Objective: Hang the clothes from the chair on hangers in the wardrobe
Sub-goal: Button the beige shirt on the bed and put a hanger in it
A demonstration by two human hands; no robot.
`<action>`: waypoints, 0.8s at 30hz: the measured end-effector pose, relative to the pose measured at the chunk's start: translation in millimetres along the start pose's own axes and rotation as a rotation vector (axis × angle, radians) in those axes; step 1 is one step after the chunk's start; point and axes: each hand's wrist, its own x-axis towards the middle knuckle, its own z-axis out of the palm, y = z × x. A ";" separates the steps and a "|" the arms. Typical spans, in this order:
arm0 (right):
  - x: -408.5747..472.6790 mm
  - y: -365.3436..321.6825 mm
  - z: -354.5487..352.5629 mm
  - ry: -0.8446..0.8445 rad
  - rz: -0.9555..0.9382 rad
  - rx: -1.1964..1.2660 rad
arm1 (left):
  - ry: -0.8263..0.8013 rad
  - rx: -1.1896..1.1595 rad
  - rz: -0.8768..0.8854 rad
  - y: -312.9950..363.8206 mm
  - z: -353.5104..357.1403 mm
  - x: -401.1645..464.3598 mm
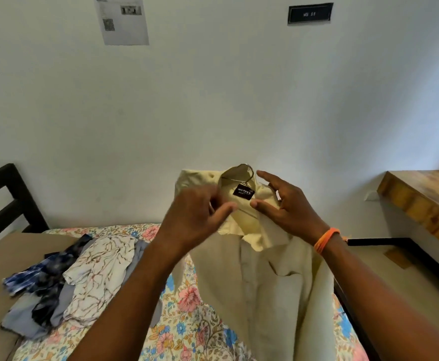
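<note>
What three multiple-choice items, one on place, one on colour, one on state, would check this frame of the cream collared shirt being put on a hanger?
1. Where does the pile of patterned clothes lie?
A. On the bed with the floral sheet
B. On the wooden shelf
C. On the floor

2. What colour is the band on the right wrist?
A. Green
B. Orange
C. Black

3. How is the cream collared shirt held?
A. Folded flat on the bed
B. On a metal wire hanger, both hands at its collar
C. Draped over a chair

Answers: 1 A, the pile rests on the floral sheet; 2 B, the band is orange; 3 B, the left hand and right hand pinch the collar below the hook.
</note>
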 end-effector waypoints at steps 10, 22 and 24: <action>3.2 27.5 -35.3 -0.008 -0.118 -0.022 | 0.097 0.011 0.239 13.6 32.6 82.0; -28.5 38.9 -49.8 0.260 0.089 -0.463 | 0.322 -0.106 -0.005 34.7 97.8 104.5; -27.8 36.8 -61.0 0.104 0.091 -0.196 | 0.355 -0.162 0.004 40.2 100.4 107.8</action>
